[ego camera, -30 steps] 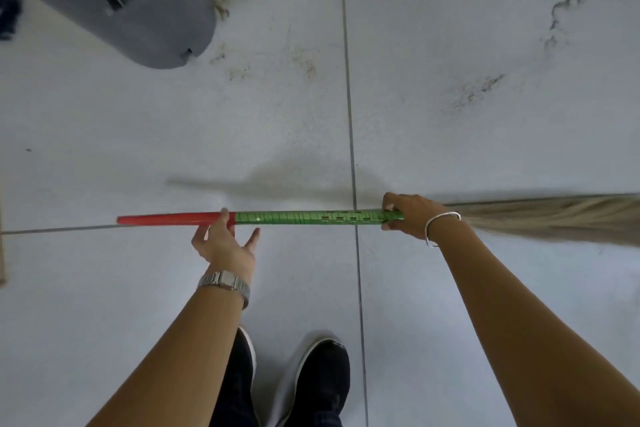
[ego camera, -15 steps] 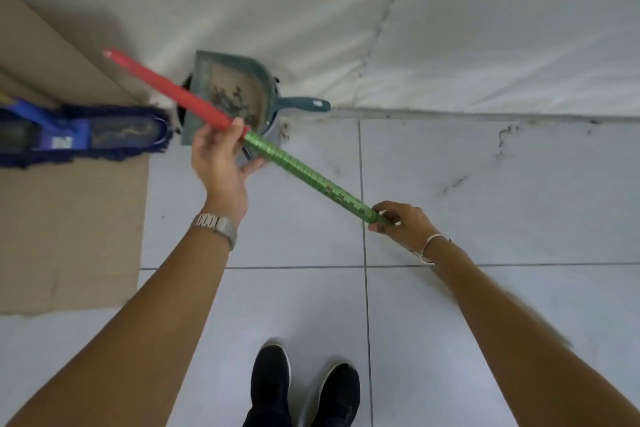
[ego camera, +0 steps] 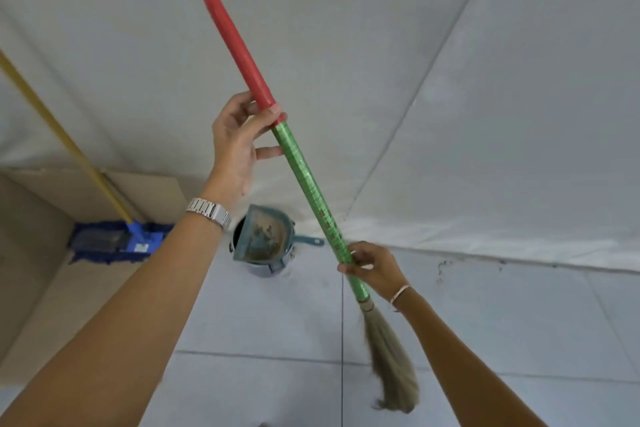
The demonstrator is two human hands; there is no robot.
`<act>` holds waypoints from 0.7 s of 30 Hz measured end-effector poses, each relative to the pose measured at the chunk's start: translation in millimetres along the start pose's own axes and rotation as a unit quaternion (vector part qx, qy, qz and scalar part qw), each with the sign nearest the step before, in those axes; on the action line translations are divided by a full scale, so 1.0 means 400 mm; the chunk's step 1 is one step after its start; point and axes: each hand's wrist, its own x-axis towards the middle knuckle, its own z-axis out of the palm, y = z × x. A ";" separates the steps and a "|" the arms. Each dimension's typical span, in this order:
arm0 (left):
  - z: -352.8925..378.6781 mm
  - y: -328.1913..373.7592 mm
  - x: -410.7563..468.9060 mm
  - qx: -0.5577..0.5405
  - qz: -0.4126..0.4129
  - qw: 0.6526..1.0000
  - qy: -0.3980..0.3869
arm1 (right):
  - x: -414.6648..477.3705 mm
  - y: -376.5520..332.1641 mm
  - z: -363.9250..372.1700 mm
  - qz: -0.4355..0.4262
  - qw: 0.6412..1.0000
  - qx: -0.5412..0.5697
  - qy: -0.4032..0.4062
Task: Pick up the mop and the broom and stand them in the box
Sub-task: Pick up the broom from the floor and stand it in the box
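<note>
I hold the broom (ego camera: 304,177) nearly upright in the air, its red end tilted up and left and its pale bristles hanging low on the right. My left hand (ego camera: 239,142) grips the handle where red meets green. Lower down, my right hand (ego camera: 372,269) grips the green part just above the bristles. The cardboard box (ego camera: 41,274) lies open on the floor at the left. Inside it stands the mop (ego camera: 114,241), with a blue head and a yellow handle leaning up to the left.
A grey bin (ego camera: 266,265) with a teal dustpan (ego camera: 265,236) stuck in it stands on the tiled floor between the box and the broom. A white sheet (ego camera: 485,114) covers the wall behind. The floor tiles in front of me are pale.
The broom has swung from lying level, through a slant, to nearly upright, red end raised. Both hands kept their grip. My view lifted from the floor toward the wall and box.
</note>
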 end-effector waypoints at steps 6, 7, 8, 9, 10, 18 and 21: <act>0.025 0.368 -0.057 0.037 0.078 0.995 -0.053 | -0.108 -0.274 0.022 -0.062 0.993 0.086 0.044; 0.022 0.419 -0.068 0.043 0.087 0.994 -0.057 | -0.117 -0.315 0.032 -0.072 0.992 0.096 0.045; 0.014 0.471 -0.080 0.050 0.098 0.992 -0.061 | -0.127 -0.359 0.047 -0.082 0.990 0.105 0.043; 0.003 0.518 -0.093 0.057 0.106 0.991 -0.063 | -0.136 -0.400 0.064 -0.089 0.989 0.112 0.042; -0.016 0.569 -0.107 0.060 0.117 0.989 -0.064 | -0.143 -0.443 0.087 -0.100 0.987 0.118 0.037; -0.266 0.831 -0.165 0.075 0.166 0.982 -0.057 | -0.170 -0.729 0.342 -0.169 0.977 0.128 -0.018; -0.408 0.898 -0.175 0.076 0.161 0.982 -0.056 | -0.173 -0.818 0.479 -0.174 0.975 0.137 -0.014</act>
